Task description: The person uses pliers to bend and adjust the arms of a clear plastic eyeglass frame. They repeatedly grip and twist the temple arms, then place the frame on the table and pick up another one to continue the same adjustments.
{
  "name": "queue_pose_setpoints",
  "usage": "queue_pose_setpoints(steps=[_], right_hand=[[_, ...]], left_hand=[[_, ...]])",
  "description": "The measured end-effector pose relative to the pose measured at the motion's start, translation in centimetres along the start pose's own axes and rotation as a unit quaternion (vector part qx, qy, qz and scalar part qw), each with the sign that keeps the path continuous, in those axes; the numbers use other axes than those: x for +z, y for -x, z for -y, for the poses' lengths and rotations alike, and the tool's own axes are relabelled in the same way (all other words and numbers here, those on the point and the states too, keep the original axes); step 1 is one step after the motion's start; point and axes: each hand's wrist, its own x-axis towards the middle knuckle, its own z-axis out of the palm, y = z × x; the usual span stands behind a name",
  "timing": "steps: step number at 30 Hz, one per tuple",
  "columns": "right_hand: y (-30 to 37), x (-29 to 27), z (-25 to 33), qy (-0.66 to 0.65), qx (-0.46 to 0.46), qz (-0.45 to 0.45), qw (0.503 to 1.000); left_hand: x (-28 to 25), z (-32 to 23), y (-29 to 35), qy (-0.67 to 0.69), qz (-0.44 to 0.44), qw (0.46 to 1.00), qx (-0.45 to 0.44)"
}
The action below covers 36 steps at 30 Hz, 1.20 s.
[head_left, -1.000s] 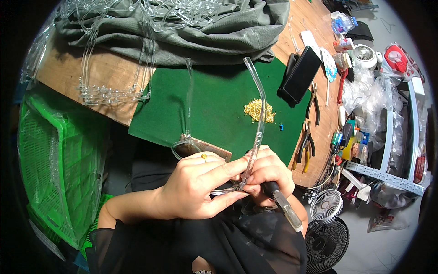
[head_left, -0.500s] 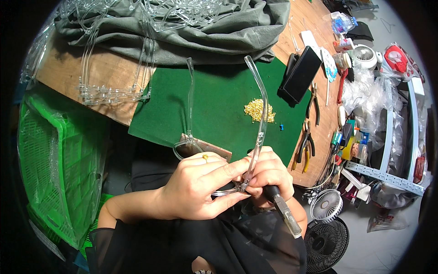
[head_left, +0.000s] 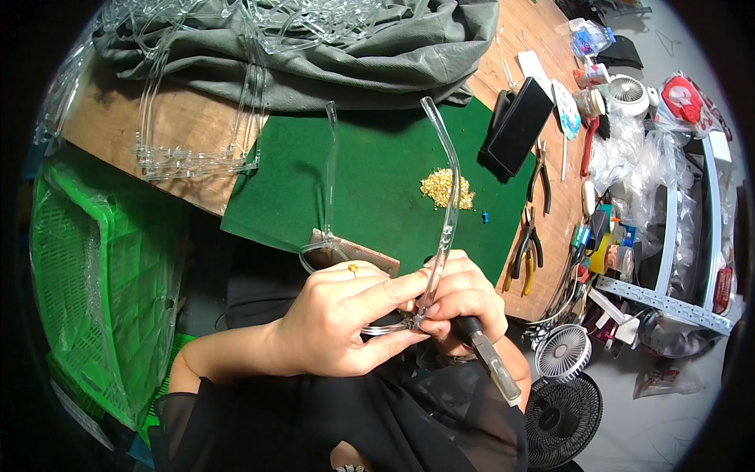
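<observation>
A clear plastic glasses frame [head_left: 445, 236] is held close to my body, its two temples pointing up and away over the green mat. My left hand [head_left: 338, 318] is closed on the frame's front, with thumb and fingers near the right-hand hinge. My right hand [head_left: 464, 303] pinches the same hinge corner. It also keeps a black-handled tool with a flat metal head [head_left: 497, 373] in its palm, the head pointing down and right. The fingers cover most of the hinge. A brown block [head_left: 366, 258] shows behind the frame's left lens, at the mat's near edge.
On the green mat [head_left: 291, 189] lie a pile of small gold-coloured parts [head_left: 434, 189] and a blue pin [head_left: 485, 218]. A black phone [head_left: 517, 130] and pliers [head_left: 527, 252] are to the right. More clear frames [head_left: 197, 161] lie left, others on grey cloth [head_left: 377, 75]. A green crate [head_left: 110, 291] stands left.
The frame has shifted very slightly, its left temple tilting a little to the right. Both hands keep nearly the same grip and place.
</observation>
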Motion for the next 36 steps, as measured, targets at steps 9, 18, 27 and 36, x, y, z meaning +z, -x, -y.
queue_pose_setpoints(steps=[9,18,27,36], right_hand=[[-0.3,-0.4,-0.1,0.015,-0.011,0.039,0.999],[-0.3,-0.3,-0.2,0.007,-0.011,0.028,1.000],[-0.2,-0.5,-0.1,-0.019,0.006,0.032,0.999],[1.5,-3.4,1.8,0.112,0.255,0.211,0.937]], left_hand=[[0.2,0.2,0.1,0.021,-0.004,1.000,-0.004],[0.2,0.3,-0.1,0.038,-0.008,0.999,-0.006],[0.0,0.4,0.0,0.038,-0.006,0.999,0.000],[-0.7,0.4,0.2,0.025,-0.006,0.999,0.019]])
